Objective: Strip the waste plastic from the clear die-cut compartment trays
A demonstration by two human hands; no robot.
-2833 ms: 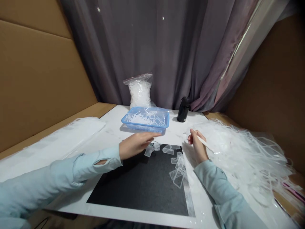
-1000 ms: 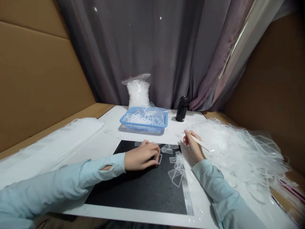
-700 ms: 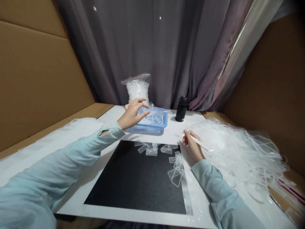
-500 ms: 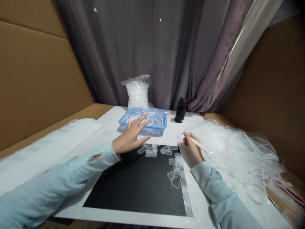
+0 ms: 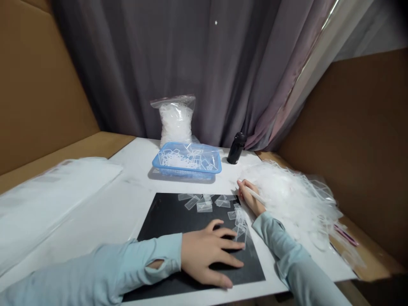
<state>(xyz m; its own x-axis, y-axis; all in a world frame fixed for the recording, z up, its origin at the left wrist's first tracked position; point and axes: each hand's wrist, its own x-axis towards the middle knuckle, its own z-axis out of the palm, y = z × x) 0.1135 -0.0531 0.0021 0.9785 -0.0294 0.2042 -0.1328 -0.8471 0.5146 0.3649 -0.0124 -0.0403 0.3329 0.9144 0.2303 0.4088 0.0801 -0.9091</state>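
The left hand is hovering or resting palm-down over the black mat, fingers spread wide, holding nothing visible. Clear pieces are lying along the mat's far and right edges, the black probably showing them up. By its far right corner, the right hand is pinching a white stick pen-fashion, presumably for control.

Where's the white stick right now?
In the head camera's view, the white stick is right of the middle, held in the right hand, between the black mat's far right corner and the pile of clear plastic.
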